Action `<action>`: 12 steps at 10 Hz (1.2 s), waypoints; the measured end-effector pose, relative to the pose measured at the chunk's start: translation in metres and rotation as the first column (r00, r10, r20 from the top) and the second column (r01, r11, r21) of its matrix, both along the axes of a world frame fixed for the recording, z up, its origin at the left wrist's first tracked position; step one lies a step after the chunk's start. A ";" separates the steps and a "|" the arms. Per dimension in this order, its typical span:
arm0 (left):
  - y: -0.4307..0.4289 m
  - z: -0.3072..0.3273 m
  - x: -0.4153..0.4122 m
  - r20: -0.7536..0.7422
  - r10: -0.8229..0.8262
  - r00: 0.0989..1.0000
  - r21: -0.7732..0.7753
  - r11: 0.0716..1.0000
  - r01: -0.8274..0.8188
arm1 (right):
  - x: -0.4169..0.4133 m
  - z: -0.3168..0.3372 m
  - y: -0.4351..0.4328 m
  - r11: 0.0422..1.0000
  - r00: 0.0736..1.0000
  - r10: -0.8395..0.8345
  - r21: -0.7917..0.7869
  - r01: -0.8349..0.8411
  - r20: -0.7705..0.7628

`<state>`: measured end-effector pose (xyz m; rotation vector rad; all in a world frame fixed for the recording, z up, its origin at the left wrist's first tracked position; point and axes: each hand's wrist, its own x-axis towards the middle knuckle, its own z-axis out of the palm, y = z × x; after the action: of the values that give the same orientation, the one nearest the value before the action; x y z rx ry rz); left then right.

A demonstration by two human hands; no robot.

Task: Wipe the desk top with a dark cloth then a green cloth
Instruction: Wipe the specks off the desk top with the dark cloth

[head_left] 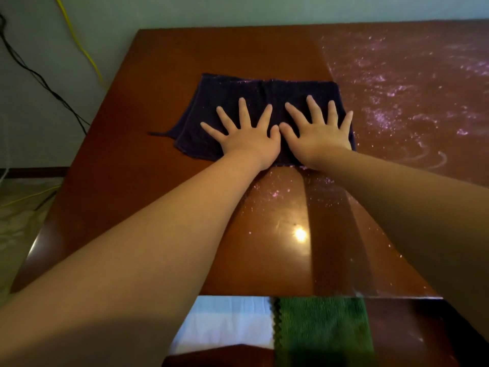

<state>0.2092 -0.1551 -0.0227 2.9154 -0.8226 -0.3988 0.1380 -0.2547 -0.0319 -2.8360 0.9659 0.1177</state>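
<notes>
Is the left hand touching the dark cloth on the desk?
Touching. The head view shows the left hand lying flat on the dark cloth, its fingers spread, with no gap visible.

Yellow cable [80, 46]: runs slantwise down the wall at upper left.
Black cables [54, 94]: cross the same wall, left of the yellow one.
Wall [185, 11]: pale, plain.
White fabric [225, 321]: brightly lit, bottom centre.
Floor [16, 221]: pale, lower left.
</notes>
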 end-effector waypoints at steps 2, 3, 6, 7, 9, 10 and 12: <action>0.004 -0.001 -0.005 0.008 -0.007 1.000 -0.008 1.000 0.008 | -0.006 -0.001 0.003 1.000 1.000 0.011 -0.014 -0.010 0.014; 0.004 -0.001 -0.005 0.019 -0.012 1.000 -0.005 1.000 0.012 | -0.005 -0.002 0.003 1.000 0.999 0.016 -0.027 -0.015 0.040; 0.002 0.001 -0.002 -0.012 -0.020 1.000 0.010 1.000 0.020 | -0.006 0.000 0.005 1.000 0.999 0.012 -0.025 -0.011 0.044; 0.000 0.001 -0.002 -0.016 -0.030 0.999 0.011 0.999 0.030 | -0.006 0.001 0.005 1.000 0.999 0.013 -0.023 -0.012 0.053; -0.001 -0.001 -0.002 -0.004 -0.046 0.999 0.020 0.999 0.046 | -0.007 0.000 0.006 1.000 0.999 0.011 -0.029 -0.010 0.051; 0.000 -0.003 -0.002 0.006 -0.046 0.999 0.009 0.999 0.046 | -0.006 0.000 0.006 1.000 0.998 0.013 -0.026 -0.011 0.055; 0.001 0.000 -0.002 -0.005 -0.048 0.999 0.012 0.999 0.048 | -0.006 -0.001 0.006 1.000 0.998 0.016 -0.024 -0.014 0.059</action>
<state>0.2074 -0.1538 -0.0226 2.9092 -0.8936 -0.4156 0.1316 -0.2484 -0.0333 -2.8512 0.9404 0.0238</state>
